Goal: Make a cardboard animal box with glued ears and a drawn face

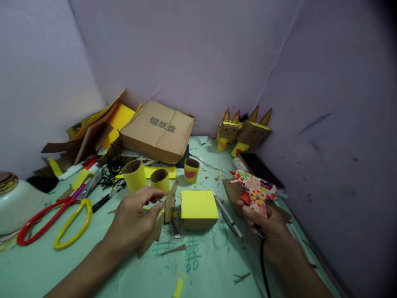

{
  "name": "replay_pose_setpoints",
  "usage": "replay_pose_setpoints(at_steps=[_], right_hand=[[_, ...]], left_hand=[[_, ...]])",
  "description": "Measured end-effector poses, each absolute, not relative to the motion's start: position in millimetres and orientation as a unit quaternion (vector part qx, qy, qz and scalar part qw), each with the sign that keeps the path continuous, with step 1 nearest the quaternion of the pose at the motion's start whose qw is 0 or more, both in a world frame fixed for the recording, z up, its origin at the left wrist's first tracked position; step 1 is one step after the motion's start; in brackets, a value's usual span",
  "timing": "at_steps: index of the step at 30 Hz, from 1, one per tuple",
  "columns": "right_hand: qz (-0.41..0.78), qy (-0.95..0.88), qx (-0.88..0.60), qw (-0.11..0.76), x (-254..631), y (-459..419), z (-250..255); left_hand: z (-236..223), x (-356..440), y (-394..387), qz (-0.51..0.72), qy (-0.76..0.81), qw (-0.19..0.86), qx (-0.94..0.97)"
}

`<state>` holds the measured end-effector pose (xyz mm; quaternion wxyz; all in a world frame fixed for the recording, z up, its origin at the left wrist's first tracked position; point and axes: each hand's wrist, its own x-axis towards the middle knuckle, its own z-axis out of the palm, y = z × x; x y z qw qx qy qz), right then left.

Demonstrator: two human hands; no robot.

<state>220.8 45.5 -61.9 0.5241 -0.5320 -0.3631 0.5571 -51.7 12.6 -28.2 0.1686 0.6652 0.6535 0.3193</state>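
Observation:
My right hand is wrapped round the handle of a flower-patterned hot glue gun, its nozzle pointing left and a black cord hanging below. My left hand has its thumb and index fingertips slightly apart, with nothing visible between them. Just right of those fingertips stands a narrow brown cardboard piece. Between my hands sits a small cardboard box with a yellow top. Behind the left hand are two yellow-wrapped cardboard tubes, a taller one and a shorter one. Another tube bears a red heart.
Large scissors with red and yellow handles lie at left. A flat cardboard box rests at the back near cardboard scraps. Horned cardboard figures stand at back right by a black phone. A marker lies beside the small box.

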Motion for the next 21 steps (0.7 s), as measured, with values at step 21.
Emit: replay_pose_setpoints(at_steps=[21], right_hand=[[0.55, -0.347, -0.561, 0.512, 213, 44, -65]], left_hand=[[-26, -79, 2, 0.0, 0.682, 0.196, 0.704]])
